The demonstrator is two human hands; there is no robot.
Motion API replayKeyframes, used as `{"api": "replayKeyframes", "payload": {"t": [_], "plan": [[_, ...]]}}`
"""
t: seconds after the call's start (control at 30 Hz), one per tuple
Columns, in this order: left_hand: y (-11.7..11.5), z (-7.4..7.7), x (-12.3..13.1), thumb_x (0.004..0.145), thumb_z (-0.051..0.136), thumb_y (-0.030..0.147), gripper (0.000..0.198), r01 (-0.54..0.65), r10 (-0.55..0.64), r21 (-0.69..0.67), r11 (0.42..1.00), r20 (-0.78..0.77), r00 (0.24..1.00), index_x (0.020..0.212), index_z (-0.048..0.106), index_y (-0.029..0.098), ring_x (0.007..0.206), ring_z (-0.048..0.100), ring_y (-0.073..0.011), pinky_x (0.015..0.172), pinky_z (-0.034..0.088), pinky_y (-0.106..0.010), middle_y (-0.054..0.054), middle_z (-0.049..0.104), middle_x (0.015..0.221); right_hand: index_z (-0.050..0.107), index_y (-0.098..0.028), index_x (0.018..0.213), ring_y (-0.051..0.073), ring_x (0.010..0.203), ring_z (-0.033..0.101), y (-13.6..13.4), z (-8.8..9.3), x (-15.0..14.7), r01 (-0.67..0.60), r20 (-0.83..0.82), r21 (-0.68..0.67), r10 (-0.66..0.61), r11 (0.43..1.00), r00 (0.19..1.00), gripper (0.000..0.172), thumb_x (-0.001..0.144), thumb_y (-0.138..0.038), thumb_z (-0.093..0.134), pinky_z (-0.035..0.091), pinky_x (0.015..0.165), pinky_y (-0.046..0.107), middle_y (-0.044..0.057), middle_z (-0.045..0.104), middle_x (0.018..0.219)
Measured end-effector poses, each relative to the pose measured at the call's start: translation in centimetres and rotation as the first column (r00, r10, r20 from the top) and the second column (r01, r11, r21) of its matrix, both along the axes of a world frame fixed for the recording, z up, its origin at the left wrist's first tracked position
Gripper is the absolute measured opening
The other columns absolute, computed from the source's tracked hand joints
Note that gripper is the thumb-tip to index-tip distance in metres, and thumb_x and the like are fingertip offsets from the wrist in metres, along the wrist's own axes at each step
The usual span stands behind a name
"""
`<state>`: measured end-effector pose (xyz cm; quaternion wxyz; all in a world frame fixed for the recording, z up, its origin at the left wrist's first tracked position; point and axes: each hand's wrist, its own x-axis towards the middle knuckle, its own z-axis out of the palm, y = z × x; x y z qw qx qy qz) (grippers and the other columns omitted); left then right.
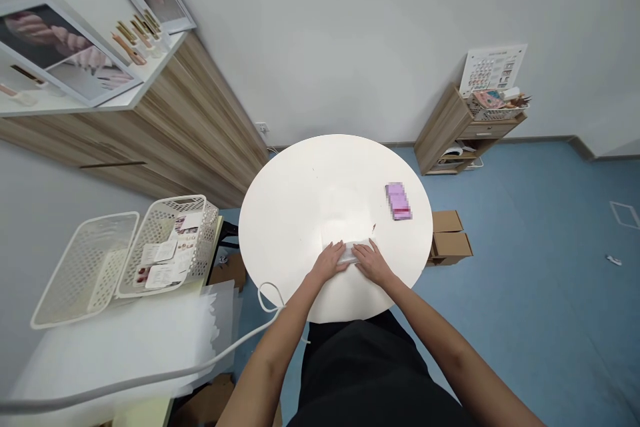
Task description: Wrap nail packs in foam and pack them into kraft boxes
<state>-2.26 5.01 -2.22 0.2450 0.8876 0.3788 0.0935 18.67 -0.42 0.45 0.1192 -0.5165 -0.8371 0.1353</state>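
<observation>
Both my hands rest on a round white table (300,200) near its front edge. My left hand (330,261) and my right hand (371,260) lie on either side of a small flat white packet (351,250), fingers curled onto its ends. The packet lies flat on the tabletop between them. A pink rectangular item (399,201) lies on the table to the right, beyond my right hand. A tiny dark speck (373,227) sits just past the packet.
Two white mesh baskets (125,250) stand at the left, one holding printed cards. A white cable (235,340) loops off the table's front-left edge. Cardboard boxes (450,233) lie on the blue floor at the right. A wooden shelf unit (450,127) stands by the far wall.
</observation>
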Motion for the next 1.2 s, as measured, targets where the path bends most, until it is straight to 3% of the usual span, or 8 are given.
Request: {"api": "replayKeyframes", "payload": {"t": [0.2,0.3,0.47,0.6,0.8,1.0,1.1,1.2], "plan": [[-1.4,1.7,-0.9,0.09,0.053,0.049,0.045,0.023,-0.026,-0.268,0.963,-0.006,1.0,0.129,0.058,0.027,0.122,0.059,-0.0252,0.103,0.045,-0.038,-0.006,0.061,0.135,0.061,-0.02,0.115,0.023,0.104,0.062,-0.9,0.4,0.6,-0.034,-0.039,-0.154,0.028,0.988,0.999,0.031,0.087,-0.013,0.05,0.048,0.092,0.039,0.01,0.068,0.115],[-0.7,3.1,-1.1,0.09,0.049,0.055,0.042,0.015,0.001,-0.349,0.937,0.046,0.999,0.114,0.068,0.027,0.108,0.064,-0.0245,0.092,0.049,-0.034,-0.005,0.069,0.12,0.062,-0.023,0.114,0.021,0.1,0.064,-0.2,0.9,0.8,-0.007,-0.058,-0.253,-0.008,0.968,0.998,0.027,0.09,-0.018,0.05,0.048,0.082,0.032,0.006,0.07,0.111],[1.1,4.4,-0.9,0.091,0.044,0.058,0.041,-0.159,0.187,-0.404,0.901,0.032,0.982,0.095,0.071,0.027,0.081,0.065,-0.0201,0.072,0.049,-0.03,-0.001,0.071,0.089,0.061,-0.025,0.112,0.018,0.084,0.065,2.6,1.2,0.6,0.075,-0.029,-0.347,-0.091,0.935,0.995,0.022,0.093,-0.022,0.05,0.043,0.069,0.026,0.002,0.072,0.094],[1.5,3.3,-0.3,0.094,0.044,0.051,0.033,-0.271,0.276,-0.307,0.912,-0.029,0.961,0.107,0.063,0.027,0.071,0.062,-0.019,0.066,0.047,-0.03,0.001,0.067,0.079,0.056,-0.024,0.122,0.02,0.092,0.063,4.3,0.6,0.3,0.107,-0.026,-0.302,-0.12,0.947,0.992,0.029,0.094,-0.022,0.048,0.045,0.076,0.029,0.005,0.069,0.104],[1.8,0.7,0.6,0.094,0.048,0.043,0.028,-0.312,0.312,0.002,0.95,-0.029,0.95,0.106,0.063,0.021,0.091,0.059,-0.0227,0.079,0.049,-0.036,-0.008,0.061,0.099,0.059,-0.02,0.12,0.026,0.107,0.054,5.3,-0.5,0.2,0.132,0.054,-0.179,-0.125,0.975,0.991,0.03,0.091,-0.028,0.058,0.045,0.088,0.038,0.011,0.063,0.115],[1.8,0.9,1.2,0.091,0.054,0.035,0.029,-0.333,0.347,0.138,0.933,-0.091,0.933,0.115,0.06,0.02,0.104,0.056,-0.029,0.088,0.048,-0.045,-0.012,0.058,0.114,0.059,-0.02,0.12,0.03,0.125,0.046,5.2,-0.7,-0.4,0.169,0.098,-0.079,-0.161,0.982,0.982,0.032,0.089,-0.027,0.06,0.03,0.108,0.055,0.013,0.059,0.127],[0.8,1.1,1.4,0.091,0.049,0.024,0.041,-0.256,0.275,0.214,0.943,-0.065,0.959,0.131,0.051,0.021,0.125,0.048,-0.0307,0.108,0.033,-0.053,-0.014,0.052,0.135,0.055,-0.021,0.129,0.032,0.135,0.037,4.3,-0.6,-0.7,0.136,0.136,0.03,-0.139,0.99,0.981,0.038,0.09,-0.022,0.055,0.013,0.114,0.063,0.014,0.056,0.135],[-0.7,0.9,1.2,0.089,0.043,0.015,0.051,-0.107,0.127,0.212,0.971,-0.083,0.988,0.14,0.043,0.019,0.138,0.039,-0.0276,0.118,0.019,-0.053,-0.013,0.045,0.147,0.05,-0.02,0.136,0.028,0.138,0.036,2.7,-0.9,-0.6,0.04,0.151,0.054,-0.047,0.998,0.987,0.044,0.093,-0.016,0.044,0.007,0.117,0.06,0.013,0.052,0.142]]}}
